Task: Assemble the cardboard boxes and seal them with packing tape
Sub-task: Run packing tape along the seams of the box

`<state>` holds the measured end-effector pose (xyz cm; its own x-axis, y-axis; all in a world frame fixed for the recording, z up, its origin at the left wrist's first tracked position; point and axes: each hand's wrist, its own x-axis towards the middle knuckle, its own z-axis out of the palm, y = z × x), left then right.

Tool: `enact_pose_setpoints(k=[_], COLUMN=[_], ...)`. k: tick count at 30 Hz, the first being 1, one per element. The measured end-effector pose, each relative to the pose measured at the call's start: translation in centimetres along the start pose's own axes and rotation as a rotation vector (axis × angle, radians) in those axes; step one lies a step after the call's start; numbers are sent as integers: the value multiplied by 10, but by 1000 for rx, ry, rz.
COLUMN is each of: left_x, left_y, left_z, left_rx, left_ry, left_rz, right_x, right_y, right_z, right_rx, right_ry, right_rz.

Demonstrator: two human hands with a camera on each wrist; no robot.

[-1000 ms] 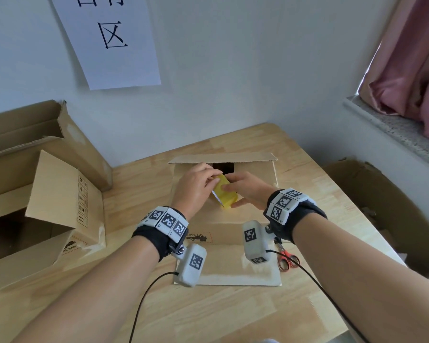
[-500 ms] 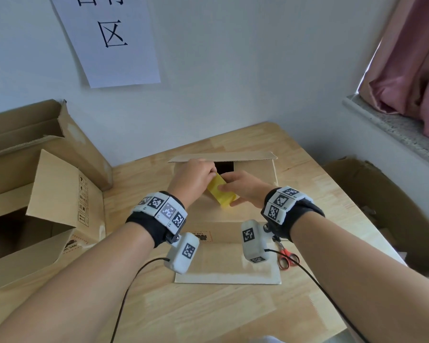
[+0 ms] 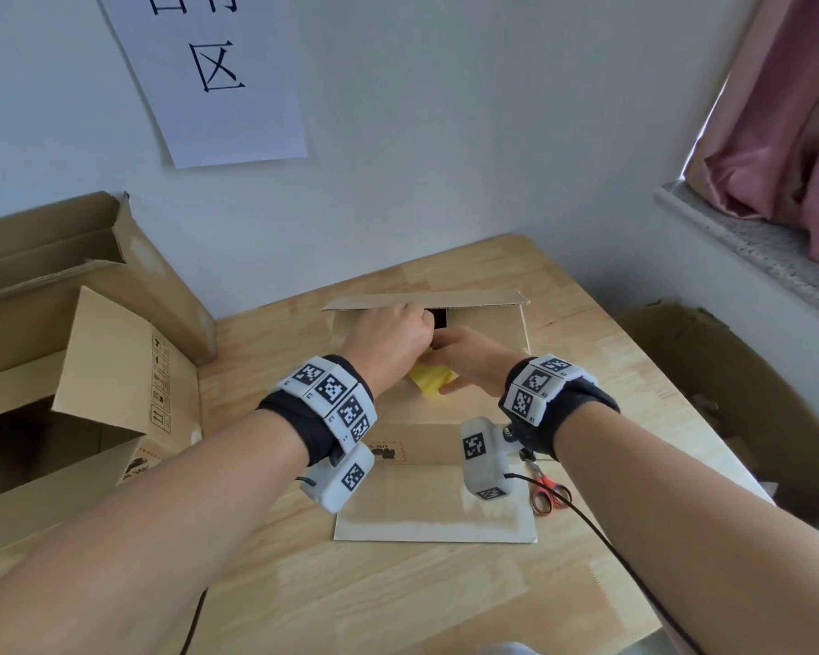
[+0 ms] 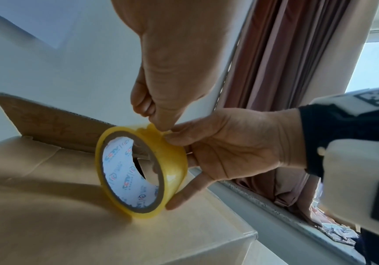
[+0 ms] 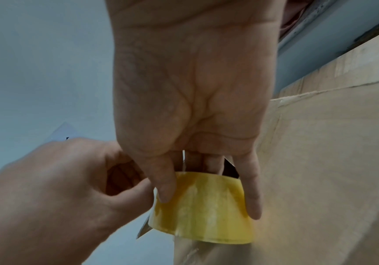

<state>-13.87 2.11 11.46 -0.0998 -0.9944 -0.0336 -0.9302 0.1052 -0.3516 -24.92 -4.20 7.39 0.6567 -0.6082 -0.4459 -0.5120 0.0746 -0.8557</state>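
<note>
the table (image 3: 445,583) carries a box (image 3: 483,342) lying at about 12 o'clock from the person, its far flap (image 3: 474,300) raised over a dark gap and its near flap spread flat toward 6 o'clock. a bigger open box (image 3: 91,394) sits at 9 o'clock, and scissors (image 3: 547,494) lie at 4 o'clock beside the near flap.

the tape (image 4: 143,172) stands on edge on top of the box, at its centre. the right hand (image 3: 474,359) grasps the roll, thumb and fingers curled over its rim. the left hand (image 3: 388,342) has slid from the roll's 9 o'clock side up toward 12 o'clock over the last second, and the roll has tipped further under it. its thumb and forefinger now pinch the tape's loose end at the top of the roll.

this reads as the free end being found and lifted, so sealing can begin; no strip is on the seam yet.
</note>
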Motion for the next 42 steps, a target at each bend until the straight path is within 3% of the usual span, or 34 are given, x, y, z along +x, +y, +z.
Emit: enact_pose_setpoints(k=[6,10,14,24,27,31,33,37,42], left_x=[-5,-6,-7,-15,-15,-13,-10,-6,-8], left_y=[-13,-26,-33,-34,-36,-36,-27,-8,4], left_z=[8,19,28,41,42,43,43,43,38], left_rx=[-95,-280,-621,-1077,-1054,-903,-728,-379,-285], left_ry=[36,153,108,141,136,-162,-228,-203,-165], left_rz=[65,166,2,-326,-321,-162,-130,-85,-92], right_x=[1,1,2,3,2,0,0,-2,-1], right_y=[3,7,6,8,9,8,8,9,15], right_z=[-2,-9,-8,-7,-7,-8,-8,-10,-10], right_rx=[27,104,32,87,105,128,155,230,302], right_ry=[-26,2,-22,-9,-29,-32,-13,51,76], right_rz=[-2,17,10,34,39,46,64,111,145])
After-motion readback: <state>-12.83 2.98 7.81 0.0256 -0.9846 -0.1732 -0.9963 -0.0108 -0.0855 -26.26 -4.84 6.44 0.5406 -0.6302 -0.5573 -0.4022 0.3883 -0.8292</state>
